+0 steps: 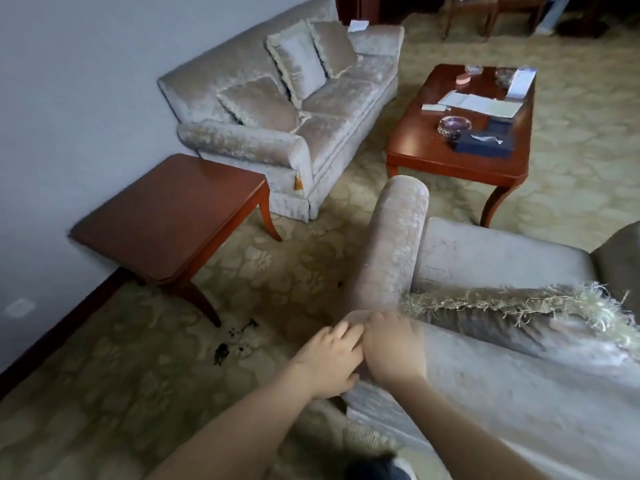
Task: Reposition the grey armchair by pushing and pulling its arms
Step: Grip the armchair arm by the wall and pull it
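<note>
Against the wall, far left: a grey sofa (287, 109) with three cushions. Lower right: the grey armchair (485, 292), its rolled arm (391, 244) pointing at the coffee table (433, 147), whose near corner lies just beyond the arm's tip. A side table (166, 216) stands left of the armchair, with patterned carpet (284, 271) between. Left hand (332, 362) and right hand (391, 348) touch each other, both pressed on the armchair's back corner, fingers curled over the fabric.

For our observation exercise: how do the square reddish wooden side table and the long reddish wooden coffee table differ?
The side table is square with a bare top; the coffee table is rectangular, carrying papers, a glass dish and a tissue box. The side table stands against the wall, the coffee table mid-carpet. Both share reddish wood and curved legs.
</note>
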The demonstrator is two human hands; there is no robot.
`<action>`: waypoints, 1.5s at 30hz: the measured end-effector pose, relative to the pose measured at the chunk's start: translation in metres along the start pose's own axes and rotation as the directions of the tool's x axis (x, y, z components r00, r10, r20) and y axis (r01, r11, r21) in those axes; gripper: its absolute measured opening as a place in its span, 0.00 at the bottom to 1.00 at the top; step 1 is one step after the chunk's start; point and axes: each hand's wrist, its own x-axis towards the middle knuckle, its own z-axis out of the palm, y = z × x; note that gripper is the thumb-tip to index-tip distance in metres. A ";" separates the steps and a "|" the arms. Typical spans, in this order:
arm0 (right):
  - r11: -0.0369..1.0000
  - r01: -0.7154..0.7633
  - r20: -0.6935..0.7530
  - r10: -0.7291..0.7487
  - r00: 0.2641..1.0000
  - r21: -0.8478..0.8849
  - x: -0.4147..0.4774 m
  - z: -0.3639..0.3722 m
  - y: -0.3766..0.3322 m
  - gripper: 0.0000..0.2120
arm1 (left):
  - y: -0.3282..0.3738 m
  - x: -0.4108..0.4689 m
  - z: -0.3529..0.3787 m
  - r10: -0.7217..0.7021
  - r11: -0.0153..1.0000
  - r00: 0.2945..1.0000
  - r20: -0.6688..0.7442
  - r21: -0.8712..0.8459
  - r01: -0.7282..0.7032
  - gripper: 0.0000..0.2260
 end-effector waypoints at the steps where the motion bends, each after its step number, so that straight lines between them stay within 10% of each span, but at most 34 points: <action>1: 1.000 -0.010 -0.034 0.011 0.999 0.011 0.000 0.001 0.000 0.15 | -0.008 0.002 -0.001 0.060 0.998 0.998 -0.011 0.001 -0.060 0.26; 8: 0.997 -0.043 -0.234 0.057 0.971 0.067 0.005 0.006 -0.004 0.13 | -0.068 0.033 0.003 0.518 0.855 0.852 -0.082 0.082 -0.512 0.26; 20: 0.960 -0.274 -0.280 0.279 0.918 0.059 0.004 0.006 -0.015 0.15 | -0.091 0.125 -0.012 0.789 0.599 0.611 0.063 -0.299 -0.743 0.29; 23: 0.827 -0.537 -0.408 0.553 0.727 0.164 -0.001 0.018 -0.031 0.21 | -0.081 0.142 -0.015 0.831 0.548 0.545 0.114 -0.338 -0.765 0.32; 27: 0.392 -0.844 -0.403 0.884 0.237 0.365 0.007 0.029 -0.061 0.28 | -0.074 0.156 -0.015 0.885 0.466 0.440 0.155 -0.349 -0.813 0.35; 29: 0.052 -0.861 -0.225 0.972 -0.073 0.505 0.016 0.034 -0.079 0.35 | -0.074 0.156 -0.018 0.911 0.412 0.372 0.180 -0.321 -0.853 0.33; 32: -0.214 -0.661 -0.014 0.947 -0.321 0.719 0.043 0.043 -0.103 0.38 | -0.071 0.164 -0.031 0.935 0.302 0.228 0.272 -0.275 -0.913 0.25; 37: -0.347 -0.570 0.014 0.862 -0.507 0.745 0.068 0.042 -0.116 0.38 | -0.023 0.189 -0.073 0.911 0.089 0.048 0.410 -0.082 -0.993 0.08; 41: -0.362 -0.533 0.026 0.844 -0.536 0.764 0.068 0.042 -0.116 0.38 | 0.028 0.156 -0.068 0.962 -0.189 -0.177 0.210 0.040 -0.981 0.13; 45: -0.415 -0.405 0.101 0.789 -0.606 0.815 0.064 0.044 -0.112 0.34 | 0.058 0.132 -0.042 0.830 -0.510 -0.410 0.378 0.216 -0.832 0.14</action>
